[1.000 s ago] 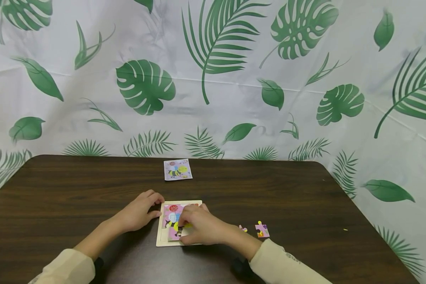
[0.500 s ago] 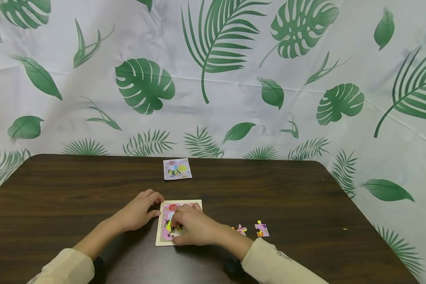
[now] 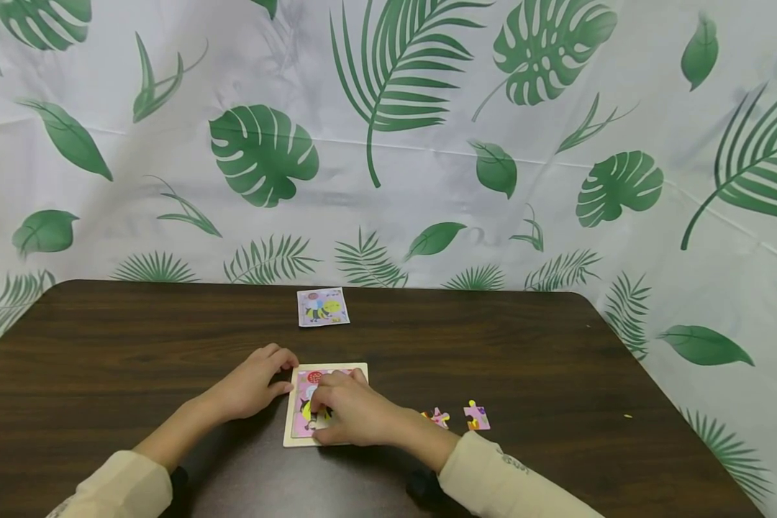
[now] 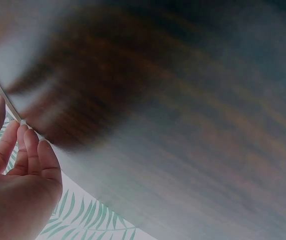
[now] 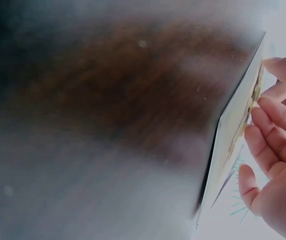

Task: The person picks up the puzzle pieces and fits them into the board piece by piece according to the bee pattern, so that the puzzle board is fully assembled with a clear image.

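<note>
A square wooden puzzle tray (image 3: 297,442) with a pink bee picture lies before me on the table. My left hand (image 3: 257,386) rests at its left edge, thumb and fingertips against the rim; in the left wrist view that hand (image 4: 27,170) has its fingers loosely bent. Over the tray, my right hand (image 3: 357,410) pinches a pink puzzle piece (image 3: 303,426) at the lower left, thumb at the near side. The right hand hides much of the picture. From the right wrist, the right hand's fingertips (image 5: 255,112) touch the top of the tray.
Two loose puzzle pieces lie right of the tray: one in full sight (image 3: 476,416), another (image 3: 438,418) partly behind my right forearm. A printed bee card (image 3: 324,308) lies near the far edge of the dark wooden table (image 3: 557,360). A leaf-patterned cloth (image 3: 427,187) hangs behind.
My right hand has shifted slightly left with the puzzle piece, which now sits closer to the tray's left rim. Over the last half second the hands barely move. The left hand stays in place.
</note>
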A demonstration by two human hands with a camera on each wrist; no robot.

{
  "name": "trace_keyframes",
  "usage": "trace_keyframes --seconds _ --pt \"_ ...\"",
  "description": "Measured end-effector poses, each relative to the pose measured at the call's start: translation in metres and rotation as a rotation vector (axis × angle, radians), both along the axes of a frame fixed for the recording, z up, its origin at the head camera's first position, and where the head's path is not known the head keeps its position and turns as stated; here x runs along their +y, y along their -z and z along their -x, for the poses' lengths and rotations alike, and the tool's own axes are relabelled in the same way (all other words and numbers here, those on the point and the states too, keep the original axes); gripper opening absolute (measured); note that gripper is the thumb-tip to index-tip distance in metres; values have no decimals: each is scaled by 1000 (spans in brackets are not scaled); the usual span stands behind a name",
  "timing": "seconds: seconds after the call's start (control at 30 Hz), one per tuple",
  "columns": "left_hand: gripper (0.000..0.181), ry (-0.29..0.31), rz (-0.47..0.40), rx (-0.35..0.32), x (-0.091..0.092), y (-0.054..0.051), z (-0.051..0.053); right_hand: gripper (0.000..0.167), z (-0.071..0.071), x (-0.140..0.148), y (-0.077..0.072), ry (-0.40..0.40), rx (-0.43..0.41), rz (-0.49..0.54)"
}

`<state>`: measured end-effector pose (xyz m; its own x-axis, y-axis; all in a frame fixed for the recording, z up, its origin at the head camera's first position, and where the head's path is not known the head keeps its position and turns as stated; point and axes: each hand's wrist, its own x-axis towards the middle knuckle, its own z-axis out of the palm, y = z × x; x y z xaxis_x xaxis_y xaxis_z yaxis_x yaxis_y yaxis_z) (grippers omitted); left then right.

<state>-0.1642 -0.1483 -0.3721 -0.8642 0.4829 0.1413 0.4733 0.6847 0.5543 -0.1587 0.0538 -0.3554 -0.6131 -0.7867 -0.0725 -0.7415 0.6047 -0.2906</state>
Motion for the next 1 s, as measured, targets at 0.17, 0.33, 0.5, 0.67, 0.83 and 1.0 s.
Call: trace_keyframes --seconds 0.17,0.33,0.5,0.67,0.83,1.0 --pt "21 1 3 -2 0 0 0 22 0 1 0 1 -8 -2" --pt "21 6 3 4 0 1 0 22 0 2 1 -10 3 -1" --pt "21 10 2 10 0 1 0 23 -1 2 1 -21 27 0" --pt "21 10 3 1 0 1 -1 24 -1 2 1 -24 29 4" --pt "20 13 1 4 0 0 -1 28 -1 4 2 -28 44 4" --pt "20 16 3 14 0 0 0 31 -1 5 1 -49 47 8"
